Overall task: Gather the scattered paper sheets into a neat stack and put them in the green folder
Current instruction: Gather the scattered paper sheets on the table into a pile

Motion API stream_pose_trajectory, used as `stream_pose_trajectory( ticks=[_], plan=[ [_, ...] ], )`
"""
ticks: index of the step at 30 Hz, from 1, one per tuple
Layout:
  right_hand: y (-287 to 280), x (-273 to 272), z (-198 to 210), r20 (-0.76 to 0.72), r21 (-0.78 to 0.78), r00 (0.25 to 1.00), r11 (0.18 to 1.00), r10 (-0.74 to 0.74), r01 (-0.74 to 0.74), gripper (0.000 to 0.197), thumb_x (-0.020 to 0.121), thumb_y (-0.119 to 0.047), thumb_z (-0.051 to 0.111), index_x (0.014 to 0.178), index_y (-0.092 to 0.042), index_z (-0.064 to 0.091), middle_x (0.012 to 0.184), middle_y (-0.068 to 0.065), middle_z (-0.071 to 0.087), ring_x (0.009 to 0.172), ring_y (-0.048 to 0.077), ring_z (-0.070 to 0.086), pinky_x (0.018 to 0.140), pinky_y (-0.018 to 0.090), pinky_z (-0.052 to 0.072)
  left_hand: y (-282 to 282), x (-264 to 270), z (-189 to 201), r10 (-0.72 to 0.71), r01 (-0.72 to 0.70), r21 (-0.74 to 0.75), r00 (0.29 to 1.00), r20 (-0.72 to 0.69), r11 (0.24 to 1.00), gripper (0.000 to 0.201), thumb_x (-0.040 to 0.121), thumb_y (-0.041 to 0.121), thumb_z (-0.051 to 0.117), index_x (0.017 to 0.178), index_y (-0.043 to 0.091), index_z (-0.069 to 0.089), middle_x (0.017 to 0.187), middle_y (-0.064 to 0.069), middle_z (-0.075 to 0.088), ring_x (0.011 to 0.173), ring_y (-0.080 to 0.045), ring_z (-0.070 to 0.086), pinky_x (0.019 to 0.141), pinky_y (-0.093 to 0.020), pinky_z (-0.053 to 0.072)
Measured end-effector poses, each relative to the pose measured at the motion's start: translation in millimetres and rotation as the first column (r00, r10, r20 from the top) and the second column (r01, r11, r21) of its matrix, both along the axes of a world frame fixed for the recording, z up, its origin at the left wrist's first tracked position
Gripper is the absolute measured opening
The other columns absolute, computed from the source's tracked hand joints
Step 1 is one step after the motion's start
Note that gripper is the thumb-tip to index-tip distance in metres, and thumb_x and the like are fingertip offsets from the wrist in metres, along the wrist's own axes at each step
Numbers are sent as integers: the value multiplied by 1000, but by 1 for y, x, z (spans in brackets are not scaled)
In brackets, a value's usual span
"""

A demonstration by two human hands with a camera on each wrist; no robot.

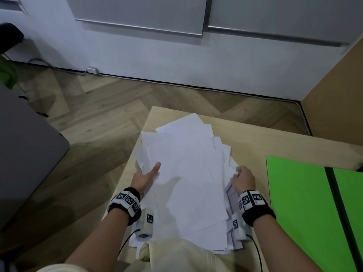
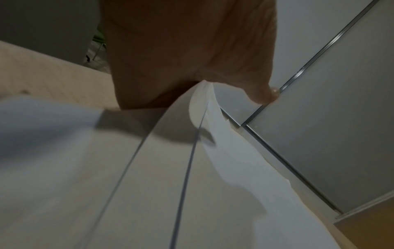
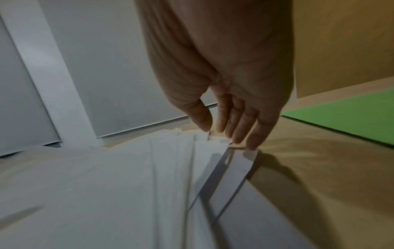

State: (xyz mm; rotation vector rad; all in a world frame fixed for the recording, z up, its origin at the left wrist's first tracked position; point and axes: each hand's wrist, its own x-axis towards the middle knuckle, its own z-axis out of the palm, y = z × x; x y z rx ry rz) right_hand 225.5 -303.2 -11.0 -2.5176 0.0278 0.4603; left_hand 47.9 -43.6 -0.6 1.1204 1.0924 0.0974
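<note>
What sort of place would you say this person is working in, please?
Probably an office or study room. A light wooden desk holds loose paper sheets and a green folder; behind it are grey cabinet doors and a herringbone wood floor.

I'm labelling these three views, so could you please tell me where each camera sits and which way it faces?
Head: worn on the head, looking forward and down at the paper sheets, table and green folder; both forearms show.
Left wrist: looks along the left hand, whose thumb lies on the sheets.
Right wrist: looks along the right hand, whose fingers touch the sheets' edge.
Shared: all three see the sheets; the head and right wrist views see the folder.
</note>
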Motion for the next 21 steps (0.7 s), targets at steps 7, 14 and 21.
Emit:
stream_pose_trajectory(
  ticks=[7,14,21],
  plan=[
    [-8,22,-20,-181,-317,927,872,329,-372,68,87,2,41,148,-24,27,159,-7,17,143,27,23,111,44,32,5,1,-29,-53,110,257,974,-220,960,40,93,24,58,123,-2,57,117,-21,66,107,-38,64,95,-48,52],
    [-6,-29,-28,188,-232,966,963,179,-133,5,77,-9,53,76,-13,57,76,10,64,62,27,54,54,26,40,38,6,-12,53,30,319,968,-246,947,46,98,26,47,133,-3,49,126,-23,60,115,-40,58,101,-47,47],
    [11,-22,-22,-23,167,988,973,-156,157,50,79,-27,69,118,-1,50,117,18,59,104,36,59,86,38,49,26,8,-12,-79,133,207,965,-249,969,59,56,29,77,111,10,64,98,-9,74,87,-30,73,81,-48,60]
  ],
)
